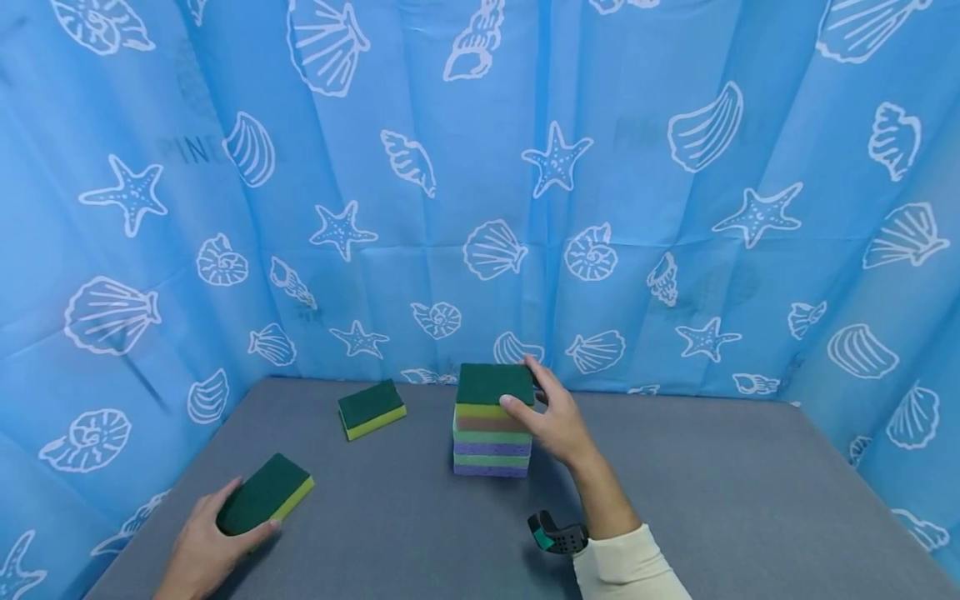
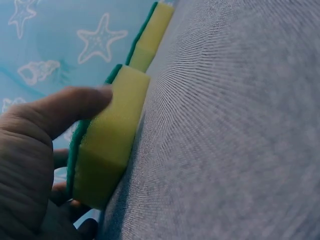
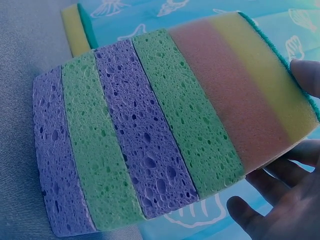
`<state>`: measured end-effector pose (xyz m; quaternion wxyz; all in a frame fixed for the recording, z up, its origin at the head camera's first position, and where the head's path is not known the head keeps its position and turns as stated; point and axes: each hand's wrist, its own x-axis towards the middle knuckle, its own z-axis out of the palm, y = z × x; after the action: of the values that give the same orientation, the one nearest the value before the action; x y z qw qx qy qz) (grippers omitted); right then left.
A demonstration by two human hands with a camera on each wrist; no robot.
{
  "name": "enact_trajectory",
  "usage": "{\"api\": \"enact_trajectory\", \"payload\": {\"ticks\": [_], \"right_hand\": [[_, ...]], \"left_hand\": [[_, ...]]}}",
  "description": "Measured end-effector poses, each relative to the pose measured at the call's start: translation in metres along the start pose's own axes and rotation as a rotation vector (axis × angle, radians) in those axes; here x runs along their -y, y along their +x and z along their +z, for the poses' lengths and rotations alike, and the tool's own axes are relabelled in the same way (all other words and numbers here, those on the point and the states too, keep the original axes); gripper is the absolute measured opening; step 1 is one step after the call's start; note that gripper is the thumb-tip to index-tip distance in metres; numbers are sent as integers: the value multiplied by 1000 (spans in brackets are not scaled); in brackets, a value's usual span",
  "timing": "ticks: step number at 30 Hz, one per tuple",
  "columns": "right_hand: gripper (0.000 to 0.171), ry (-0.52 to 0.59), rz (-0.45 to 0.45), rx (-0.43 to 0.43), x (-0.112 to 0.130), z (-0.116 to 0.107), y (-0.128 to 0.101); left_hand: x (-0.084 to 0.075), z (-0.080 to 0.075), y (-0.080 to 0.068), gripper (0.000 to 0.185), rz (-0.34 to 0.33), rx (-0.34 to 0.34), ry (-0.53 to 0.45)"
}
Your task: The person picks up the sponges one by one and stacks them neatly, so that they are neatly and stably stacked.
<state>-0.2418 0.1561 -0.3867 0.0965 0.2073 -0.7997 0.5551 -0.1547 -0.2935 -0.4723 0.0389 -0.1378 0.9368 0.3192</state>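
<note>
My left hand (image 1: 206, 533) grips a yellow sponge with a dark green top (image 1: 266, 498) low over the table at the left. In the left wrist view the thumb lies on the yellow side (image 2: 117, 120), and the other fingers are partly hidden behind. At the centre stands a stack of sponges, with purple and light green layers (image 3: 120, 135) below a pink one (image 3: 215, 90). A yellow sponge with a dark green top (image 1: 491, 383) lies uppermost. My right hand (image 1: 555, 421) holds this top sponge at its right end, thumb at the near edge, fingers toward the back.
Another yellow and green sponge (image 1: 372, 408) lies on the grey table (image 1: 390, 517), between the left hand and the stack, farther back. A blue curtain (image 1: 450, 192) with white shells and starfish hangs around the table. A black band (image 1: 558, 536) is beside the right sleeve.
</note>
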Motion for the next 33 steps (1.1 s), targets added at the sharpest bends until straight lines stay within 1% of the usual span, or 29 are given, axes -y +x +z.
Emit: {"api": "enact_trajectory", "payload": {"ticks": [4, 9, 12, 16, 19, 23, 25, 29, 33], "right_hand": [[73, -19, -15, -4, -17, 0, 4], [75, -22, -34, -8, -21, -1, 6], [75, -28, -31, -7, -21, -2, 5], [74, -30, -20, -5, -21, -3, 5], [74, -24, -12, -1, -22, -3, 4], [73, -18, -16, -2, -22, -2, 5], [72, -21, -15, -5, -22, -2, 5], [73, -30, 10, -2, -17, -2, 4], [72, -23, 36, 14, 2, -2, 0]], "left_hand": [[-1, -1, -1, 111, -6, -13, -16], [-6, 0, -1, 114, -35, -72, -73], [-11, 3, -3, 116, -57, -150, -118], [-15, 8, -6, 112, -62, -268, -187], [-14, 10, -8, 106, -50, -330, -237], [-16, 12, -10, 99, -42, -390, -315], [-19, 12, -11, 98, -41, -411, -346], [-24, 11, -13, 95, -19, -444, -404], [-28, 12, -16, 90, 19, -467, -422]]}}
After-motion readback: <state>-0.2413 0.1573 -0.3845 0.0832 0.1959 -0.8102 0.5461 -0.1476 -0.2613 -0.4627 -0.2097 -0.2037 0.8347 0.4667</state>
